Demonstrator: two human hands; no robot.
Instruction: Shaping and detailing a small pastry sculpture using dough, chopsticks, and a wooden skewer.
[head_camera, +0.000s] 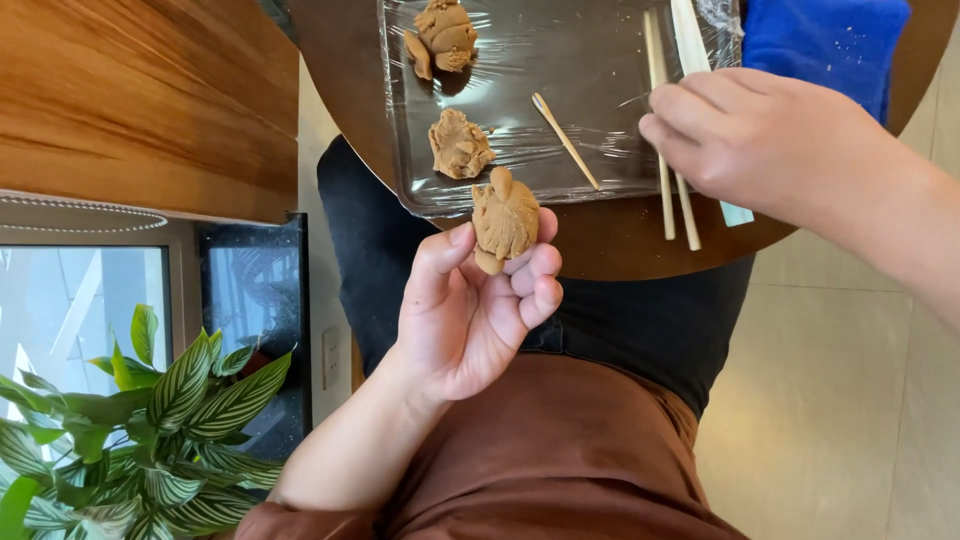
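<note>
My left hand (478, 305) holds a brown clay figure (503, 217) at its fingertips, palm up, just in front of the table edge. My right hand (760, 135) hovers over a pair of wooden chopsticks (675, 195) lying on the round brown table (600, 240), fingers curled and touching them. On a tray wrapped in clear film (590, 80) lie two more clay pieces, one near the front (459, 145) and one farther back (443, 35), plus a thin wooden stick (566, 140).
A blue cloth (825, 40) lies at the table's far right. A wooden cabinet (140, 90) stands to the left, with a dark glass unit and a striped-leaf plant (150, 430) below. My lap, in dark trousers and a brown top, is under the table.
</note>
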